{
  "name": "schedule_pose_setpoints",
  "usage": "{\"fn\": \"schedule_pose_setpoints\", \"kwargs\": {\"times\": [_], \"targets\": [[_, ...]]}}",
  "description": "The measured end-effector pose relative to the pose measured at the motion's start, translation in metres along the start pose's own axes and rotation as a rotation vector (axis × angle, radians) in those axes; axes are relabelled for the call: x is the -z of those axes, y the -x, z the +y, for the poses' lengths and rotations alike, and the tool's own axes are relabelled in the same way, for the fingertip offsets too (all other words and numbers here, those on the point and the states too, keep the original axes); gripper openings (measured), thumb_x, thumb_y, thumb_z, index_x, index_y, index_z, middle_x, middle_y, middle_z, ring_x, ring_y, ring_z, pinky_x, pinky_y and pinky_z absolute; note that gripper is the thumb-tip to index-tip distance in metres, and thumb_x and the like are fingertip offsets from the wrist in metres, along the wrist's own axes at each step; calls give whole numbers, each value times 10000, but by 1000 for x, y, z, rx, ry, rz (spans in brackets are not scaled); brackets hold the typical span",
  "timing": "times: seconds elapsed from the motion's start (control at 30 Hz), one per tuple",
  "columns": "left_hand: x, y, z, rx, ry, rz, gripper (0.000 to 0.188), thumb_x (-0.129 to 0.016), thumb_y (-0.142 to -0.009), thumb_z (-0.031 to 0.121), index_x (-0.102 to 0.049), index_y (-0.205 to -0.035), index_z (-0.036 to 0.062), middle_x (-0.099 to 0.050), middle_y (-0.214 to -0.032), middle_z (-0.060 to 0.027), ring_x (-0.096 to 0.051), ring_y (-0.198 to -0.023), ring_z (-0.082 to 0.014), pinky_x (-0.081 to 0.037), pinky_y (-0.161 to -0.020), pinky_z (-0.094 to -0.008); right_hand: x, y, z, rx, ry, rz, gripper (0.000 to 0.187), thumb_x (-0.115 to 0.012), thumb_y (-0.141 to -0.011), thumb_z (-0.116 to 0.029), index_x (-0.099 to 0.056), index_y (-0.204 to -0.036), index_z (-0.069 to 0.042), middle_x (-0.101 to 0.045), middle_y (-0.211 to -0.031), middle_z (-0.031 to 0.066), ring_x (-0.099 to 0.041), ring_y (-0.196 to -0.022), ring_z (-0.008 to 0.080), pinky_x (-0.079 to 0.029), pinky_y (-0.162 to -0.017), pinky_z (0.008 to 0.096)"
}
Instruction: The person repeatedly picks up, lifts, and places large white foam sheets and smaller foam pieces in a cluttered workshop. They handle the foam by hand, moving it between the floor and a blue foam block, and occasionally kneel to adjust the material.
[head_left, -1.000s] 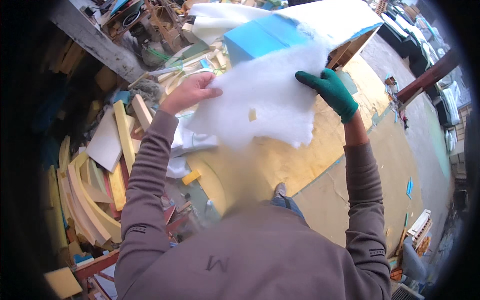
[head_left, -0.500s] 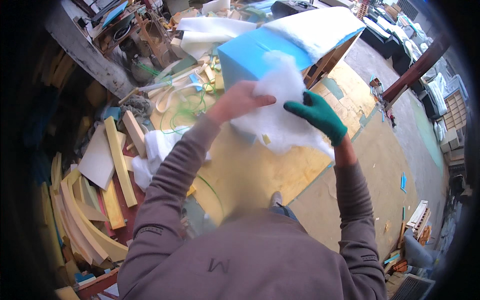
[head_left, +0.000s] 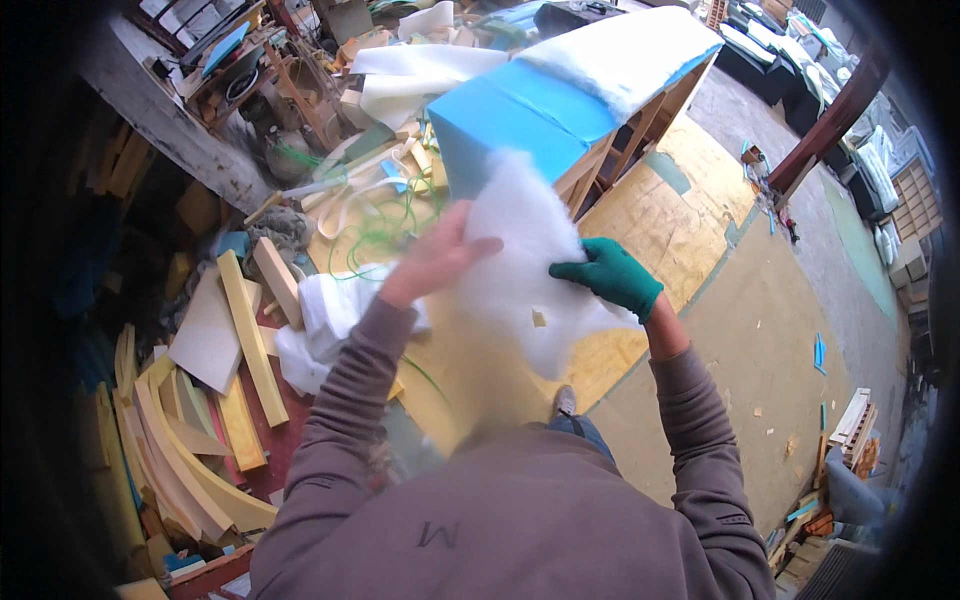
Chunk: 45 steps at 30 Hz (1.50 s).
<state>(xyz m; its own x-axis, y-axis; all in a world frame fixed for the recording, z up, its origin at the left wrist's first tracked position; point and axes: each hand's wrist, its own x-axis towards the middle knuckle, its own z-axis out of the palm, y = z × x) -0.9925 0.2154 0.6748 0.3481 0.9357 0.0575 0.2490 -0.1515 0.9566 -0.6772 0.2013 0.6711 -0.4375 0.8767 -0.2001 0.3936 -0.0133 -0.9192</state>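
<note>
A sheet of fluffy white batting (head_left: 525, 225) hangs between my two hands in front of my chest. My bare left hand (head_left: 440, 255) grips its left edge, thumb on the near face and the fingers partly hidden behind it. On the opposite edge, my right hand (head_left: 612, 277) in a green glove pinches the batting between thumb and fingers. A small yellowish scrap (head_left: 539, 318) clings to the lower part of the sheet. Just beyond stands a wooden frame covered in blue foam (head_left: 520, 110), with a thick layer of white batting (head_left: 625, 60) over its top.
Foam and wood offcuts (head_left: 240, 340) pile up at the left, near a folded white batting bundle (head_left: 340, 305). Green strapping (head_left: 385, 220) lies tangled on the floor. A dark red post (head_left: 830, 120) rises at the right. Wood scraps (head_left: 850, 430) lie at the lower right.
Both hands have come lower and nearer to me, shifting slightly left with the batting. The sheet now hangs flatter and longer between them.
</note>
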Motion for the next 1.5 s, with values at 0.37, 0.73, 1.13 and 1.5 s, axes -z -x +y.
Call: {"fn": "schedule_pose_setpoints", "kwargs": {"times": [0.37,0.73,1.13,1.5], "targets": [[-52,4,70,-263,-1140,-255,672,-900,-827,349,-612,-1385,109,-735,-1058,-141,-718,-1040,-354,-475,-1085,-470,-24,-9,4,364,572,85,326,-776,-968,-301,-793,-1214,-89,-791,-975,151,-746,-864,323,-561,-809,401],[-14,15,45,-495,-742,-446,200,-785,-961,337,-751,-951,140,-643,-762,-159,-644,-736,-409,-474,-650,-512,-17,36,-9,281,211,-51,237,-791,-1017,-244,-804,-1173,-66,-697,-806,47,-573,-724,108,-503,-700,329],[29,31,61,-308,-553,-358,184,-831,-940,230,-796,-1030,74,-754,-871,-136,-725,-771,-319,-549,-715,-400,17,48,5,-54,-35,145,293,-734,-1034,-225,-794,-1208,2,-795,-1042,37,-716,-916,132,-584,-874,347],[13,7,71,-295,-513,-386,192,-846,-923,200,-814,-1055,64,-777,-894,-135,-747,-788,-295,-564,-740,-371,-12,37,-43,581,446,197,1000,-947,-816,-398,-467,-1625,-58,-497,-1645,200,-442,-1544,374,-372,-1252,482]]}}
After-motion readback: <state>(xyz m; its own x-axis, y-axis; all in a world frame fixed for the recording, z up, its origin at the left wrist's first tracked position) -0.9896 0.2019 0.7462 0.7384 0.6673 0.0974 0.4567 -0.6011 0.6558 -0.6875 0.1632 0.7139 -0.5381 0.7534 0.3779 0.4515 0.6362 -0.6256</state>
